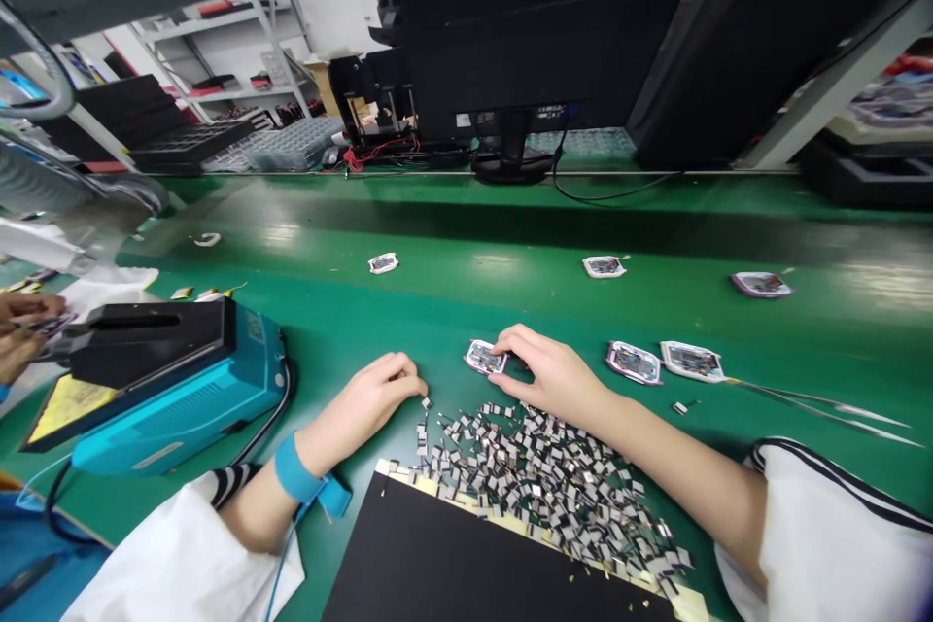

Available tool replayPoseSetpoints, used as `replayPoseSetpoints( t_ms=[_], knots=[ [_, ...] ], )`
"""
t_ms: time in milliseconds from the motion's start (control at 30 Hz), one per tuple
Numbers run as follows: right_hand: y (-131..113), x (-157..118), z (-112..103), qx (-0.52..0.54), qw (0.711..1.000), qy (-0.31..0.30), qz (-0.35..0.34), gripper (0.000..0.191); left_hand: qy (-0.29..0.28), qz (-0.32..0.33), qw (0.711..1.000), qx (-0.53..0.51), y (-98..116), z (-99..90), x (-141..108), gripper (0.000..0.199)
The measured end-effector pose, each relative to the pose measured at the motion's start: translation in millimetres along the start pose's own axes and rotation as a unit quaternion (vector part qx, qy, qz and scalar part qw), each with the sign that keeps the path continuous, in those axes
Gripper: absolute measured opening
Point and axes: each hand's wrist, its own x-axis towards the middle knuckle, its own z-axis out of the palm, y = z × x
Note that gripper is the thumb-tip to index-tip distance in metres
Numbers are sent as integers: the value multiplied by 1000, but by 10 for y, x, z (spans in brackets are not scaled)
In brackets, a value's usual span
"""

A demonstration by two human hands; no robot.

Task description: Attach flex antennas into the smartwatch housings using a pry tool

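Note:
My right hand [546, 367] has its thumb and fingers around the right end of a small white-rimmed housing with a circuit board [479, 356], which lies on the green bench. My left hand [371, 398] wears a teal wrist strap [297, 468], and its fingers are pinched together. At its fingertips is a small silver-and-black part [427, 403]; it looks gripped. Below both hands spreads a heap of similar small parts [539, 466], partly over a black sheet [466, 554] with a pale yellow edge. Two more housings, one purple-rimmed [634, 362] and one white [691, 361], lie right of my right hand.
Metal tweezers [831, 404] rest against the white housing. Further housings [604, 266] are spaced along the green strip behind. A teal machine [190, 398] stands at left, near a co-worker's hands [21, 330]. A black monitor [525, 29] stands at the back.

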Motion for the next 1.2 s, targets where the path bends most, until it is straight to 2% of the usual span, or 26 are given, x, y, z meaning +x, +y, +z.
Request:
replayPoseSetpoints(
  t_ms=[100, 233, 333, 500, 700, 900, 1100, 1200],
  knots=[
    [-6, 1, -7, 6, 1000, -3, 0, 19, 11, -6, 1000, -6, -72, -17, 8, 25],
    [-15, 0, -7, 14, 1000, -7, 7, 21, 71, -100, 992, -23, 14, -82, -28, 19],
    [-14, 2, -7, 26, 999, -8, 18, 23, 47, -151, 987, -16, 115, -119, -94, 25],
    [7, 34, -32, 47, 998, -14, 37, 27, 24, -129, 991, 21, 140, -71, -132, 12],
    [39, 85, -28, 68, 996, -29, 41, 30, 58, -122, 991, 11, 71, -6, -61, 19],
    [45, 61, -18, 80, 996, -25, 33, 28, 87, -102, 991, 5, 57, 20, -45, 14],
    [35, 46, -23, 81, 996, -17, 17, 25, 49, -61, 995, 58, 130, -16, -99, 21],
    [39, 47, -18, 81, 996, -16, 14, 25, 36, -63, 996, 57, 122, -47, -115, 19]
  ],
)
